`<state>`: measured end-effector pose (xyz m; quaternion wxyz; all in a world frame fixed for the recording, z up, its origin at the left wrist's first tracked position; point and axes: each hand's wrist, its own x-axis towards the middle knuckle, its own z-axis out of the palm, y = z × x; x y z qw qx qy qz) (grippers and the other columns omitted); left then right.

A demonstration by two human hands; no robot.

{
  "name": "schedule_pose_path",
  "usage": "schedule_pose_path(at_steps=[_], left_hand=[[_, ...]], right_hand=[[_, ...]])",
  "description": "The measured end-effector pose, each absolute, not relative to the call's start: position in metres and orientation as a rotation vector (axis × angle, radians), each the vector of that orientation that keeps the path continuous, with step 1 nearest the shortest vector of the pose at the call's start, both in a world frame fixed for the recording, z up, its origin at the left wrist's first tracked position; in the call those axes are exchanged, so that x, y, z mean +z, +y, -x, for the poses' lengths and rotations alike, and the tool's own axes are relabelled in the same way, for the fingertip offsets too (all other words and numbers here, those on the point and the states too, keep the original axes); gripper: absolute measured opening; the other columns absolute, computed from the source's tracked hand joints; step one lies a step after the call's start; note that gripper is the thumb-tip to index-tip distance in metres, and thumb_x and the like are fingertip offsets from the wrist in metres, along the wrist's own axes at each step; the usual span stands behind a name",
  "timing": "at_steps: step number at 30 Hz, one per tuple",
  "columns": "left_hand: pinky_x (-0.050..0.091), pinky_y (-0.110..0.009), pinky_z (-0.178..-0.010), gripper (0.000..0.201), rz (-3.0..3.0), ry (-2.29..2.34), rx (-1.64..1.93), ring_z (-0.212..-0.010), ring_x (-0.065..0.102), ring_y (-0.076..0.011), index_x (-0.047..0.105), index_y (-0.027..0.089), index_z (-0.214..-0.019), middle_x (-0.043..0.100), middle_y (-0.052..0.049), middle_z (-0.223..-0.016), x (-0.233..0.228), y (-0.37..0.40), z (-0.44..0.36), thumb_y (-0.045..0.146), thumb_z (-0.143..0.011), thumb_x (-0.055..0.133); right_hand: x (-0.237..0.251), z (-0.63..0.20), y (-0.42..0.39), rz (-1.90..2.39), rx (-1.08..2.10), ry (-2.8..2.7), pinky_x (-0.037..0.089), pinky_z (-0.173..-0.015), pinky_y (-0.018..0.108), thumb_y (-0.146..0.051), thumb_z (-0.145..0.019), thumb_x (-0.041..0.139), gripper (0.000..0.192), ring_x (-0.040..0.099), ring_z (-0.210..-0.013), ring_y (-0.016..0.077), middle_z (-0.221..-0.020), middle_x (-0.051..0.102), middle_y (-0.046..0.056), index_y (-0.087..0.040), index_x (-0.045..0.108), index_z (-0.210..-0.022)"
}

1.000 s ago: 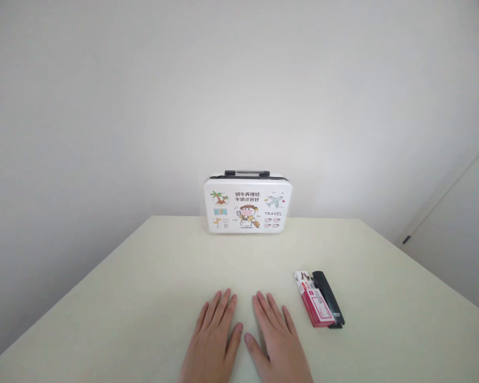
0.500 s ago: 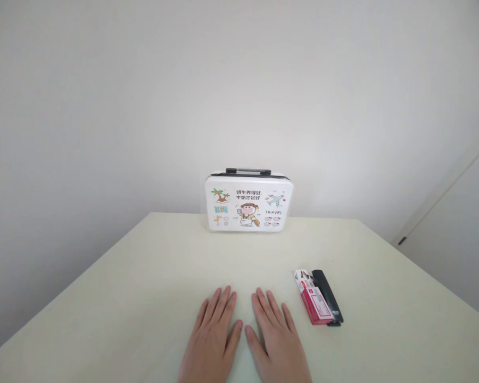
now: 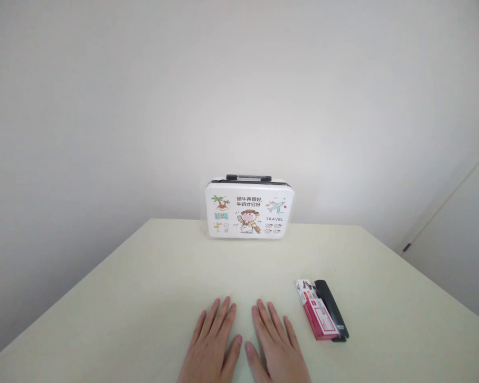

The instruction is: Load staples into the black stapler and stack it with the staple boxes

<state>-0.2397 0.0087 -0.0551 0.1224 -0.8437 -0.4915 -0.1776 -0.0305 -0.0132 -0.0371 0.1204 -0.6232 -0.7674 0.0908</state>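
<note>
My left hand (image 3: 210, 346) and my right hand (image 3: 274, 348) lie flat, palms down and side by side, on the pale table (image 3: 143, 298) near its front edge, holding nothing. Just right of my right hand lies a red and white box (image 3: 317, 316) with a long black object (image 3: 332, 315) against its right side. A small white suitcase-shaped case (image 3: 249, 209) with cartoon travel pictures and a black handle stands upright at the table's far edge against the wall.
A plain white wall rises behind the table. At the right, a white door or panel (image 3: 459, 239) with a small dark fitting stands beyond the table's right edge.
The view has tipped up slightly, so everything sits a little lower in the picture. My hands stay flat on the table in the same place.
</note>
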Motion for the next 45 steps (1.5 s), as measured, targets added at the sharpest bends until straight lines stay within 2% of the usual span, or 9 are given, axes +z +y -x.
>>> schedule_pose_path(at_steps=[5,9,13,35,41,45], left_hand=[[0.047,-0.047,-0.113,0.062,2.469,-1.442,-0.526,-0.149,0.040,-0.0262,0.026,0.030,-0.161,0.033,0.001,-0.164,-0.0534,0.0076,0.2398,0.046,-0.104,0.045],[0.048,-0.048,-0.113,0.059,2.463,-1.463,-0.469,-0.149,0.041,-0.0265,0.031,0.028,-0.160,0.031,0.001,-0.164,-0.0497,0.0058,0.2383,0.046,-0.105,0.042],[0.048,-0.049,-0.114,0.057,2.482,-1.491,-0.434,-0.149,0.040,-0.0268,0.032,0.027,-0.159,0.030,0.002,-0.164,-0.0474,0.0048,0.2372,0.046,-0.106,0.039],[0.044,-0.046,-0.115,0.063,2.494,-1.481,-0.575,-0.149,0.041,-0.0256,0.025,0.032,-0.161,0.036,0.002,-0.164,-0.0513,0.0057,0.2388,0.045,-0.104,0.046],[0.043,-0.046,-0.117,0.060,2.517,-1.510,-0.559,-0.149,0.041,-0.0260,0.028,0.033,-0.161,0.036,0.001,-0.164,-0.0482,0.0052,0.2384,0.045,-0.104,0.044],[0.044,-0.046,-0.116,0.060,2.512,-1.505,-0.544,-0.149,0.040,-0.0262,0.029,0.032,-0.160,0.035,0.002,-0.164,-0.0475,0.0050,0.2381,0.045,-0.104,0.044]], right_hand=[[-0.0392,0.0337,-0.0149,1.863,0.134,-2.206,0.032,-0.124,0.059,-0.056,-0.101,0.039,0.063,0.026,-0.154,0.0306,-0.164,0.018,-0.004,-0.031,0.028,-0.158],[-0.0357,0.0297,-0.0150,1.793,0.217,-2.254,0.033,-0.123,0.061,-0.059,-0.102,0.034,0.064,0.025,-0.153,0.0315,-0.164,0.018,-0.004,-0.032,0.024,-0.159],[-0.0318,0.0276,-0.0148,1.803,0.280,-2.264,0.030,-0.124,0.061,-0.059,-0.103,0.031,0.064,0.021,-0.155,0.0314,-0.165,0.014,-0.004,-0.032,0.020,-0.160],[-0.0314,0.0287,-0.0146,1.787,0.302,-2.233,0.030,-0.124,0.062,-0.057,-0.102,0.038,0.063,0.023,-0.154,0.0322,-0.164,0.017,-0.004,-0.033,0.024,-0.159],[-0.0318,0.0278,-0.0141,1.803,0.330,-2.251,0.028,-0.125,0.062,-0.060,-0.102,0.032,0.064,0.020,-0.155,0.0315,-0.165,0.014,-0.005,-0.032,0.023,-0.159],[-0.0342,0.0296,-0.0151,1.811,0.292,-2.240,0.029,-0.124,0.062,-0.059,-0.102,0.034,0.064,0.021,-0.154,0.0317,-0.164,0.014,-0.004,-0.031,0.024,-0.159]])
